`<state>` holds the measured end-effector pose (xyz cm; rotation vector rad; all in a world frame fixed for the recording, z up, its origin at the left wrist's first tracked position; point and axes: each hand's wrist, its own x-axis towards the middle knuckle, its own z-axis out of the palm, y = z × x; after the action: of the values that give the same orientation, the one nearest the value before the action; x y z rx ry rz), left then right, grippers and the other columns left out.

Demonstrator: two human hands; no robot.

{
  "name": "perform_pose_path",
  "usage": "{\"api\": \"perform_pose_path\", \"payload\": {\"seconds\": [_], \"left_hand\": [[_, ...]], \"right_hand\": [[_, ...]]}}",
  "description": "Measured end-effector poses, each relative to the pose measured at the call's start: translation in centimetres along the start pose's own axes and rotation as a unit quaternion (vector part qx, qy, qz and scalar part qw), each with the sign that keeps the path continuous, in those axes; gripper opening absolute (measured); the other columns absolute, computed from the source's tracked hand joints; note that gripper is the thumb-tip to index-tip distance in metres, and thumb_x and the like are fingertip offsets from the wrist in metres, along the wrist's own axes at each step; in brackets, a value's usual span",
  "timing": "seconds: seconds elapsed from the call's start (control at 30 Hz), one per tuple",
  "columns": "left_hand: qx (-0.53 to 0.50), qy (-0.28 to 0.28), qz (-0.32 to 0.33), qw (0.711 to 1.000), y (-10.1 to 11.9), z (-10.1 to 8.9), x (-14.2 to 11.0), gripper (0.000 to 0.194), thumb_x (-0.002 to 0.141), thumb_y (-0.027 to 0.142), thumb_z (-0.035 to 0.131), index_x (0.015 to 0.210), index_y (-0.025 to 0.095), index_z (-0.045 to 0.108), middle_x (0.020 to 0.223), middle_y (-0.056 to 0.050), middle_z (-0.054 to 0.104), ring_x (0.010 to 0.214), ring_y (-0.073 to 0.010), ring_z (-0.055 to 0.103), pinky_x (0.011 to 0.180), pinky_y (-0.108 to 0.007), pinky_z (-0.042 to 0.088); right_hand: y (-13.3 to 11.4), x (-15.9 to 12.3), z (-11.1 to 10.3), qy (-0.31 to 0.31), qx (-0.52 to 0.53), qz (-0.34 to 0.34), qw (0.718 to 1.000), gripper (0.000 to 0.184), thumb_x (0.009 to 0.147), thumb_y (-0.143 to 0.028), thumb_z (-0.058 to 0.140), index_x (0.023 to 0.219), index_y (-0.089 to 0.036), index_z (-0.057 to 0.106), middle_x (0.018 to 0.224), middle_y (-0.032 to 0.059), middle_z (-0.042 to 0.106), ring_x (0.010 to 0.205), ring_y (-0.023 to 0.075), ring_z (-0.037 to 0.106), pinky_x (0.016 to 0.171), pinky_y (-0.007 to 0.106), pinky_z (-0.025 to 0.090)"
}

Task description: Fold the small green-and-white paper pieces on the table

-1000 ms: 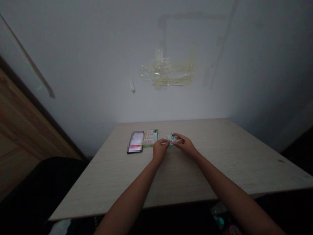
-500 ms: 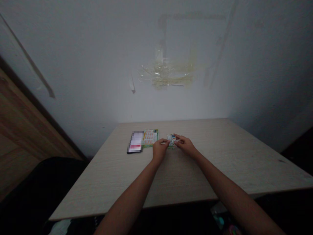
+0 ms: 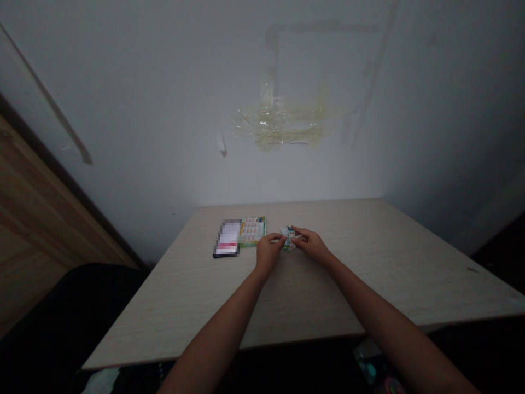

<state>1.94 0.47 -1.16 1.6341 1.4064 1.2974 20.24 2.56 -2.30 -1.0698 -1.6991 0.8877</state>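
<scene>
Pale wall [image 3: 164,109] rises behind me in dim light, with wrinkled clear tape [image 3: 283,128] stuck to it, and a light wood-grain worktop [image 3: 197,306] runs from its foot towards me.

From the head view, looking forward and down, both forearms reach in over the near edge, and the hands meet a little right of the middle. Between them is the small printed paper [image 3: 288,232], white with blue and green patches, apparently folded. Its near end shows green below my fingertips; whether it rests on the worktop or is held just above it, I cannot tell. With the left hand [image 3: 268,253] I pinch its left side between thumb and fingers; with the right hand [image 3: 314,245] I grip its right side, fingers along the far edge and thumb nearer me.

Left of that hand lies a printed leaflet [image 3: 252,230], flat, and beside it a phone [image 3: 227,238] with its screen blurred out, touching or overlapping the leaflet's left edge.

I judge the step in hand to be shaping the paper with two pinches. To my mind, the next move calls for a light, even hold on both sides, since thin paper could slip or crease crookedly.
</scene>
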Motion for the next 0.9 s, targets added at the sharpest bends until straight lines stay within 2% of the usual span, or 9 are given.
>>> {"api": "perform_pose_path", "payload": {"seconds": [0.13, 0.23, 0.4, 0.53, 0.7, 0.9], "left_hand": [[-0.007, -0.007, 0.007, 1.000, 0.2, 0.1, 0.0, 0.018, 0.079, 0.032, 0.065, 0.080, 0.018, 0.075, 0.080, -0.004, 0.076, 0.074, -0.0180, 0.069, 0.073, -0.028, 0.051], [-0.027, 0.008, -0.003, 1.000, -0.1, 0.3, 0.2, 0.014, 0.078, 0.029, 0.067, 0.080, 0.017, 0.074, 0.083, -0.005, 0.076, 0.078, -0.0183, 0.070, 0.074, -0.028, 0.052], [-0.060, 0.022, -0.022, 0.998, -1.1, 0.7, 0.7, 0.026, 0.077, 0.027, 0.071, 0.100, 0.015, 0.070, 0.088, -0.009, 0.076, 0.075, -0.0168, 0.070, 0.069, -0.027, 0.054], [-0.125, -0.016, -0.051, 0.991, -1.6, 0.9, 0.8, 0.038, 0.077, 0.027, 0.071, 0.113, 0.015, 0.068, 0.090, -0.009, 0.077, 0.071, -0.0165, 0.070, 0.063, -0.026, 0.054], [-0.115, -0.041, -0.036, 0.992, -1.5, 0.7, 0.7, 0.039, 0.078, 0.025, 0.068, 0.116, 0.014, 0.068, 0.093, -0.010, 0.077, 0.075, -0.0175, 0.070, 0.064, -0.026, 0.054], [-0.110, -0.041, -0.027, 0.993, -1.4, 0.7, 0.5, 0.040, 0.079, 0.026, 0.068, 0.117, 0.015, 0.069, 0.094, -0.010, 0.078, 0.073, -0.0172, 0.070, 0.064, -0.026, 0.054]], "right_hand": [[0.1, 0.1, 0.2, -0.001, 0.004, 0.001, 1.000, 0.055, 0.078, -0.037, 0.069, 0.129, -0.019, 0.063, 0.118, 0.0105, 0.069, 0.092, 0.0210, 0.068, 0.085, 0.037, 0.056], [0.0, 0.1, 0.2, 0.004, 0.007, 0.004, 1.000, 0.056, 0.077, -0.036, 0.069, 0.129, -0.019, 0.063, 0.118, 0.0102, 0.069, 0.089, 0.0204, 0.068, 0.084, 0.037, 0.056], [-0.3, 0.0, 0.0, 0.004, 0.011, 0.006, 1.000, 0.055, 0.076, -0.035, 0.070, 0.129, -0.021, 0.064, 0.115, 0.0077, 0.070, 0.089, 0.0206, 0.069, 0.087, 0.038, 0.056], [-0.4, 0.0, -0.1, 0.005, 0.027, -0.003, 1.000, 0.053, 0.074, -0.034, 0.071, 0.125, -0.021, 0.067, 0.115, 0.0081, 0.070, 0.093, 0.0222, 0.069, 0.087, 0.038, 0.056], [-0.4, -0.1, 0.0, -0.001, 0.028, 0.000, 1.000, 0.053, 0.074, -0.035, 0.071, 0.125, -0.020, 0.066, 0.116, 0.0094, 0.070, 0.087, 0.0209, 0.069, 0.083, 0.036, 0.057], [-0.3, -0.1, 0.1, -0.007, 0.033, 0.012, 0.999, 0.056, 0.075, -0.036, 0.071, 0.128, -0.018, 0.063, 0.110, 0.0083, 0.072, 0.080, 0.0184, 0.069, 0.080, 0.034, 0.057]]}}
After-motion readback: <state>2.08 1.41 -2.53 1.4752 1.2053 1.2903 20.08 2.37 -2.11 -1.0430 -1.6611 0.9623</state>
